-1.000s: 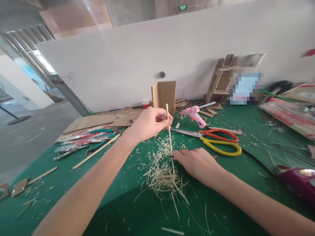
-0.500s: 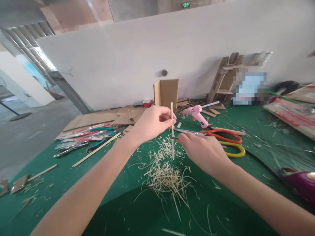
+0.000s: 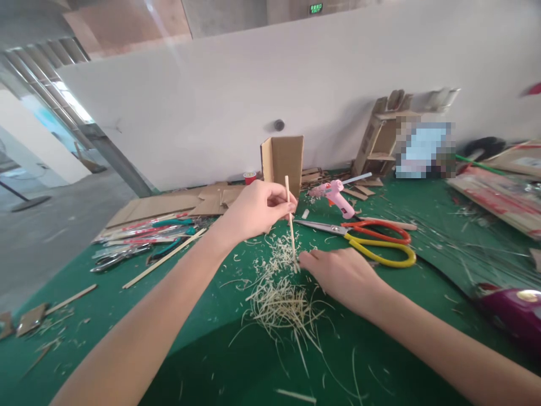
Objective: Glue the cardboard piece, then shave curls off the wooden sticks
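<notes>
My left hand (image 3: pixel 264 208) is closed in a pinch around the upper part of a thin wooden stick (image 3: pixel 292 239), which stands nearly upright, leaning a little. Its lower end is just above a pile of pale curled wood shavings (image 3: pixel 283 307). At that lower end is my right hand (image 3: pixel 338 270), its fingers closed and touching or almost touching the stick. A small dark blade-like piece showed at these fingertips a moment ago; now the fingers mostly hide it. Scissors (image 3: pixel 359 237) with orange and yellow handles lie just behind my right hand.
A pink glue gun (image 3: pixel 338 200) lies behind the scissors. A folded cardboard piece (image 3: pixel 287 160) stands near the white wall. Packaged tools (image 3: pixel 152 234) and another stick (image 3: pixel 164 259) are on the left; a purple object (image 3: pixel 513 310) is at the right edge of the green table (image 3: pixel 203 361).
My right hand has slid down along the stick to its lower end, away from the scissors. The stick's tilt has shifted slightly, while my left hand keeps its pinch.
</notes>
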Demonstrator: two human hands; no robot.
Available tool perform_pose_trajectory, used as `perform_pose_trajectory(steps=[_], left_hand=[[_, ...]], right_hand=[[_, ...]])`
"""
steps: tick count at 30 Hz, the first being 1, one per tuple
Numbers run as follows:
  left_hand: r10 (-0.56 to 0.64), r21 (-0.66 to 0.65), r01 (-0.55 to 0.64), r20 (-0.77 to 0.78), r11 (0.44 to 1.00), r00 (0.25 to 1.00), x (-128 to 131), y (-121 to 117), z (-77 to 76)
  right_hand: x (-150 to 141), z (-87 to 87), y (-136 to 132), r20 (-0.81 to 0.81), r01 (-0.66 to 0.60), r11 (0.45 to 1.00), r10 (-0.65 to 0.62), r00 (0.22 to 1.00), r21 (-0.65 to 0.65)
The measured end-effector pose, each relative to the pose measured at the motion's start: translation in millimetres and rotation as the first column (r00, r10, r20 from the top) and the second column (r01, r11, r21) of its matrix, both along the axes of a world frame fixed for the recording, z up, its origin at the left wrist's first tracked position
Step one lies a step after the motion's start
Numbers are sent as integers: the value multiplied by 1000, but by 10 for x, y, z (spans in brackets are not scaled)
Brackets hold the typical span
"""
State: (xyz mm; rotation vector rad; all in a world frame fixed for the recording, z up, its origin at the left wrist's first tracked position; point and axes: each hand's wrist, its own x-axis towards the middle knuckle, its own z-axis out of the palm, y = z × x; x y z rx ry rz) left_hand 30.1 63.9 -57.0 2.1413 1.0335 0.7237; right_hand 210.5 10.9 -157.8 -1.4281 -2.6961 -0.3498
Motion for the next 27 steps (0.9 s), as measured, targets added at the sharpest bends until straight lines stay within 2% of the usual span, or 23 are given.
perform_pose_trajectory(steps=[4, 8, 12, 16, 21, 27], left_hand=[[10, 3, -10, -6, 1000, 1000, -2, -2, 4], [26, 35, -25, -9, 999, 1000, -7, 19, -19], [15, 64, -15, -1, 998, 1000, -3, 20, -35], [8, 61, -8, -1, 998, 1000, 6, 9, -45], [10, 61, -11, 7, 998, 1000, 10, 19, -69], [28, 48, -28, -16, 998, 999, 25, 5, -52]], right_hand=[[-12, -46, -26, 21, -41, 999, 41, 999, -10], [-6, 24, 24, 22, 18, 994, -20, 1000, 107], [-23, 149, 78, -28, 124, 961, -120, 992, 247], [-58, 218, 97, -67, 147, 939, -133, 989, 312], [-66, 213, 97, -43, 162, 943, -156, 987, 291], [-43, 179, 48, 2, 155, 973, -158, 987, 171]])
